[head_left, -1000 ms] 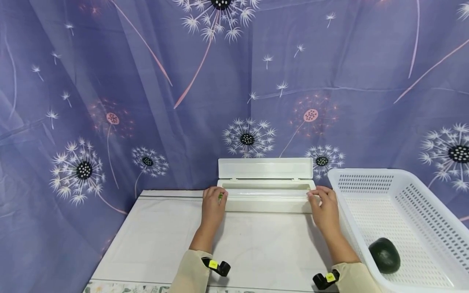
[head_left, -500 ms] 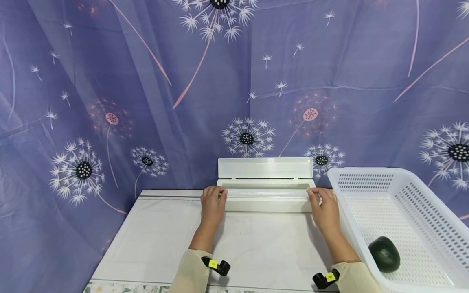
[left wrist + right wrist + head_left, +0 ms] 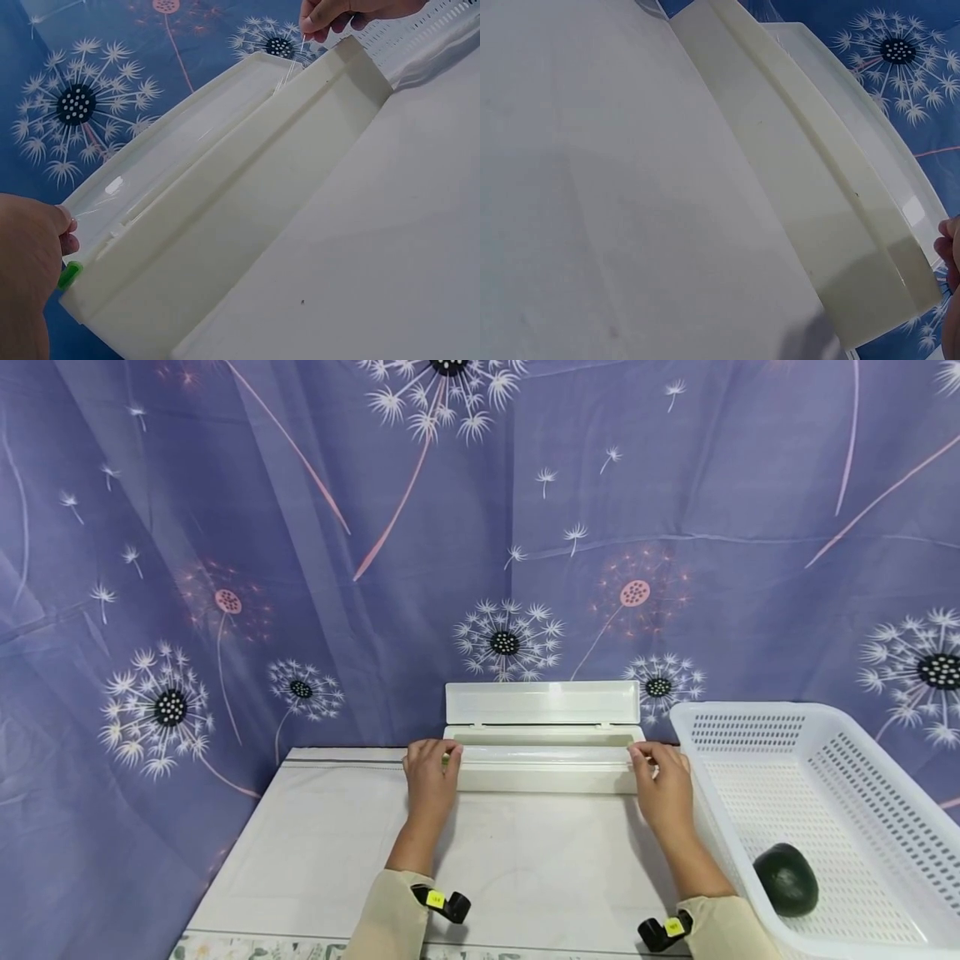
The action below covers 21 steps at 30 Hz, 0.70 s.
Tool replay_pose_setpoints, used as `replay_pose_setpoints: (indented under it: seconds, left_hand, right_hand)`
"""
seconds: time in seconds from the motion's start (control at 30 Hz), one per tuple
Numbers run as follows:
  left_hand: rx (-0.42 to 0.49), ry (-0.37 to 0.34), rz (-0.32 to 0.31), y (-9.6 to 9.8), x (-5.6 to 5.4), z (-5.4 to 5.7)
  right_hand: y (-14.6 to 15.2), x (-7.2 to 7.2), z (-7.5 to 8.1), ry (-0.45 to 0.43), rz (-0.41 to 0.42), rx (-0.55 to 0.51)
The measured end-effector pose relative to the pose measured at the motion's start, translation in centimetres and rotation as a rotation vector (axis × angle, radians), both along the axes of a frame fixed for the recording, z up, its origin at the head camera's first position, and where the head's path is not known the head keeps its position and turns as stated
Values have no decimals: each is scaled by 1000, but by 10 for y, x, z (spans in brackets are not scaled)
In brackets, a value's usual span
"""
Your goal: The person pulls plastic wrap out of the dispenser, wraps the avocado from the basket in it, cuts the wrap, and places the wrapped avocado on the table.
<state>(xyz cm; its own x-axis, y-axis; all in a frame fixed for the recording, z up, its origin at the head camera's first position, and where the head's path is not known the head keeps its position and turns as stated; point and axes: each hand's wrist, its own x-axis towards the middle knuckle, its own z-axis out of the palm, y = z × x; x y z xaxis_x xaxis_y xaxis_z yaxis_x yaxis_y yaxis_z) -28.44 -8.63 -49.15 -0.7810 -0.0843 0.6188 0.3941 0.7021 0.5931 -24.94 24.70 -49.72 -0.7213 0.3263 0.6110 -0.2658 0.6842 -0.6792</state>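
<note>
A long white cling film dispenser (image 3: 551,781) lies at the far side of the table, its lid (image 3: 543,702) raised at the back. Clear cling film (image 3: 543,754) stretches along its top between my two hands. My left hand (image 3: 432,778) pinches the film at the box's left end, beside a green slider (image 3: 70,275). At the other end, my right hand (image 3: 664,787) pinches the film between thumb and fingers. In the left wrist view, thin pulled strands of film (image 3: 291,69) run to the right fingertips. The right wrist view shows only the edge of the right hand.
A white perforated basket (image 3: 723,827) stands at the right, close to my right forearm. Inside it sits a dark green, rounded vegetable or fruit (image 3: 786,880). A purple dandelion-print curtain (image 3: 390,635) hangs right behind the table (image 3: 525,868).
My left hand has shifted slightly to the left, and the green slider shows less beside it. The right hand keeps its place and its pinch on the film.
</note>
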Motion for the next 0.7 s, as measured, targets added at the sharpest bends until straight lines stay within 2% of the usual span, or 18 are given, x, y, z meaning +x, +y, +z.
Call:
replay_pose_setpoints:
  seconds: [0.27, 0.5, 0.6, 0.7]
  left_hand:
    - [59, -18, -2, 1, -1, 3]
    - [118, -90, -38, 0, 2, 9]
    - [152, -119, -66, -1, 3, 11]
    - [241, -150, -130, 0, 3, 12]
  right_hand:
    - [0, 1, 1, -13, 12, -26]
    - [-2, 2, 3, -11, 1, -31]
    - [-2, 2, 5, -20, -10, -36]
    - [-3, 3, 6, -41, -22, -51]
